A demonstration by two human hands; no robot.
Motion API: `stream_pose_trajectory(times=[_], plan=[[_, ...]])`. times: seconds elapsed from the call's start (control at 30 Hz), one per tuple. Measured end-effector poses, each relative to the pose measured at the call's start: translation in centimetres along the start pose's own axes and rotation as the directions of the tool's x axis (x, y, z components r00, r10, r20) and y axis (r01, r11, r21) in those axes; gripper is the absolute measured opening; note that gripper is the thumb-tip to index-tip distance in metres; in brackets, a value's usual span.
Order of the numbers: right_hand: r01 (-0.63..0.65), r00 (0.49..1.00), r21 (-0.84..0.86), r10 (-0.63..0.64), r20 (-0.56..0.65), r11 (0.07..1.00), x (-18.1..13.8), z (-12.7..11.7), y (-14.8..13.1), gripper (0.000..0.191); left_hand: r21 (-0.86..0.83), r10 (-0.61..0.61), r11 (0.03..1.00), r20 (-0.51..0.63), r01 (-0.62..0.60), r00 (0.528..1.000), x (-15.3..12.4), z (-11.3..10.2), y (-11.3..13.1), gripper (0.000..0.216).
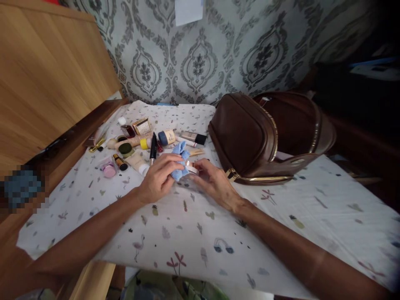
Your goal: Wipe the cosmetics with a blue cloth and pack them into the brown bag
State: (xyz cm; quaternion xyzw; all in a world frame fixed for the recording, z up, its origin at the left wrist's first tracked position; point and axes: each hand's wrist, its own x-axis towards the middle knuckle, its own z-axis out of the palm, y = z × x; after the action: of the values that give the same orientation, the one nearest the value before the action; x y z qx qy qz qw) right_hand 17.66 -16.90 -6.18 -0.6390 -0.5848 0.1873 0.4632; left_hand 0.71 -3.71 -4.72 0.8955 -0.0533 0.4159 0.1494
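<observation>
My left hand is closed on a crumpled light blue cloth, which it presses against a small round cosmetic jar. Gripping that jar from the other side is my right hand, thumb and fingers around its edge. The jar looks clear with a pale rim; its far side is hidden by the cloth and fingers. Just beyond my hands lie a black tube, a cream squeeze tube, a blue-capped bottle and a foundation bottle.
An unzipped brown leather bag stands at the right. More cosmetics, including a gold compact, a dark green round pot and a pink sponge in a clear case, lie left on the printed cloth. A wooden cabinet borders the left.
</observation>
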Motion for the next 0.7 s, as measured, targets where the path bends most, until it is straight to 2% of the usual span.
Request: stream_pose_trajectory(times=[0.27, 0.4, 0.5, 0.57, 0.7], plan=[[0.146, 0.989, -0.037, -0.147, -0.024, 0.989, -0.2, 0.0, -0.1, 0.011, 0.033, 0.124, 0.992, 0.032, -0.125, 0.992, 0.2, 0.0, 0.7, 0.038], [0.123, 0.992, 0.018, -0.123, -0.04, 0.992, -0.1, 0.1, 0.3, 0.018, 0.037, 0.092, 0.995, 0.044, -0.093, 0.995, 0.1, 0.0, 0.3, 0.037], [0.048, 0.997, 0.15, -0.038, -0.068, 0.988, 0.1, 0.4, 0.8, 0.022, 0.034, -0.007, 0.999, 0.041, 0.006, 0.999, -0.1, 0.0, -0.2, 0.033], [-0.006, 0.998, 0.312, 0.028, -0.065, 0.95, 0.3, 0.6, 1.1, 0.026, 0.041, -0.079, 0.996, 0.027, 0.078, 0.996, -0.3, 0.0, -0.7, 0.033], [-0.112, 0.988, 0.629, 0.156, -0.016, 0.769, 0.6, 0.7, 0.7, 0.033, 0.037, -0.166, 0.985, -0.021, 0.167, 0.986, -0.6, 0.1, -1.3, 0.035]])
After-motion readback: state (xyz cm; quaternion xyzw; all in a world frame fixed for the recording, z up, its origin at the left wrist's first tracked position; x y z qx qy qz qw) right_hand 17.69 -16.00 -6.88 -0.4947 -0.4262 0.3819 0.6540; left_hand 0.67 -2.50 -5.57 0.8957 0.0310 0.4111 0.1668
